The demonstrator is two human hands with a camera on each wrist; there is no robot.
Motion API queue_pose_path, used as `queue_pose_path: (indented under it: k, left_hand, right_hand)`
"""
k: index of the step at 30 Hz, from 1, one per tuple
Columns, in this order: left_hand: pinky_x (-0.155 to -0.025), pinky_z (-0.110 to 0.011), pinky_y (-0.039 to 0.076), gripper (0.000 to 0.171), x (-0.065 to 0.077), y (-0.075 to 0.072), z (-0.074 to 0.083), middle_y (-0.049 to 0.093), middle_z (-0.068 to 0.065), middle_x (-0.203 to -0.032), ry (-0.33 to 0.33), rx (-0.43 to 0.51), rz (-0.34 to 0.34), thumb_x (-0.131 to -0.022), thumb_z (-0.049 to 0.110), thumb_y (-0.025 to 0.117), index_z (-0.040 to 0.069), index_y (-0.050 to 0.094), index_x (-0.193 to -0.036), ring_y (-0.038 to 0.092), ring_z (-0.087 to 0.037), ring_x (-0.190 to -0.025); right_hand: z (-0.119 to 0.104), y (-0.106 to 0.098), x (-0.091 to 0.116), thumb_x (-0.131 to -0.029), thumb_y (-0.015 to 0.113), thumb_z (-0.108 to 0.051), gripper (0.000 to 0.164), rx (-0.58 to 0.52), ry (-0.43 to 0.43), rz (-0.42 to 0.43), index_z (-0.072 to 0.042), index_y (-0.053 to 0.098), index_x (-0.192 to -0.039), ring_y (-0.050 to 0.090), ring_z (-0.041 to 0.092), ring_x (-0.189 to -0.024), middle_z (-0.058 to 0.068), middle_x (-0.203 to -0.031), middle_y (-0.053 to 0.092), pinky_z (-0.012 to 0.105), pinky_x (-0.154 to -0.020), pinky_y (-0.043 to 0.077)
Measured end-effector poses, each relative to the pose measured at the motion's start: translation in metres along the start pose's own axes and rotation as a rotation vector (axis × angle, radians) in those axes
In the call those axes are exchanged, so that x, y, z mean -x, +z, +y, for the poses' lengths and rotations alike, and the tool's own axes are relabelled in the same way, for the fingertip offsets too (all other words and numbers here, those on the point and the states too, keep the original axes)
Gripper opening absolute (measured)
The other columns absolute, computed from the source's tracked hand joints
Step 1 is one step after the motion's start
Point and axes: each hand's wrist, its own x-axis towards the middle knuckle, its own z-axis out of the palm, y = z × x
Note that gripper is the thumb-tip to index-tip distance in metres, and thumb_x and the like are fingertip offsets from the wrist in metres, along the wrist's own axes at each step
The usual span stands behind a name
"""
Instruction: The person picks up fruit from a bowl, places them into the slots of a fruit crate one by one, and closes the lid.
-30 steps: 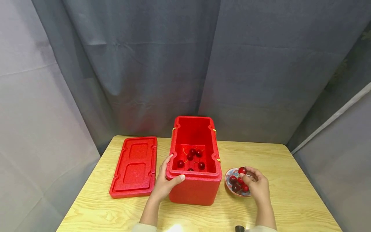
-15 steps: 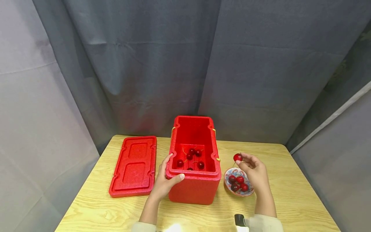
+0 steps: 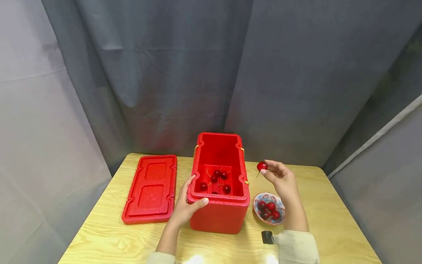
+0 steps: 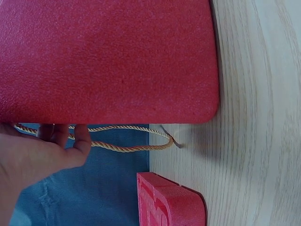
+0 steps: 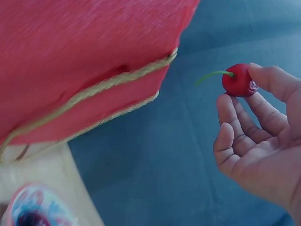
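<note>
My right hand (image 3: 282, 180) pinches a red cherry (image 5: 239, 80) between thumb and fingertips, its green stem sticking out. It is raised to the right of a red foam box (image 3: 215, 216), beyond a patterned bowl (image 3: 254, 209). Several cherries (image 3: 270, 206) lie in that bowl. My left hand (image 3: 185, 208) grips the box's near left corner, thumb on the front rim and fingers along the side. Inside the uncovered box, several dark cherries (image 3: 226, 189) are spread over the floor. In the left wrist view, curled fingers (image 4: 82, 136) touch the box's side.
The red lid (image 3: 151, 194) lies flat on the wooden table (image 3: 108, 234), left of the box. Yellow rope handles (image 4: 127, 149) hang along the box's sides. A dark grey curtain (image 3: 178, 73) stands behind the table.
My right hand has lifted the cherry out of the bowl, moving up, forward and a little left. My left hand keeps its grip on the box corner.
</note>
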Motion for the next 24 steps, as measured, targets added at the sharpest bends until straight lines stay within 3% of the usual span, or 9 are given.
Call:
queue_pose_path:
  k: [8,24]
  left_hand:
    - [-0.087,-0.038,0.046,0.085,-0.001,-0.002,-0.001,0.027,-0.014,-0.138,-0.005,-0.002,-0.01,-0.077,0.022,0.075,0.023,0.025,-0.146,0.036,-0.036,-0.122]
    - [-0.089,-0.038,0.045,0.083,-0.001,-0.002,0.002,0.025,-0.012,-0.141,-0.002,-0.015,-0.007,-0.077,0.021,0.074,0.023,0.026,-0.146,0.034,-0.03,-0.124]
  right_hand:
    - [-0.021,0.012,-0.022,-0.084,0.07,-0.013,0.038,-0.065,-0.14,-0.065,0.003,0.059,-0.116,0.06,0.011,-0.081,0.0,-0.091,0.061,0.02,-0.074,0.05]
    - [-0.074,0.043,-0.05,-0.086,0.067,-0.011,0.035,-0.092,-0.234,-0.248,0.001,0.059,-0.118,0.06,0.022,-0.085,0.009,-0.097,0.062,0.026,-0.077,0.05]
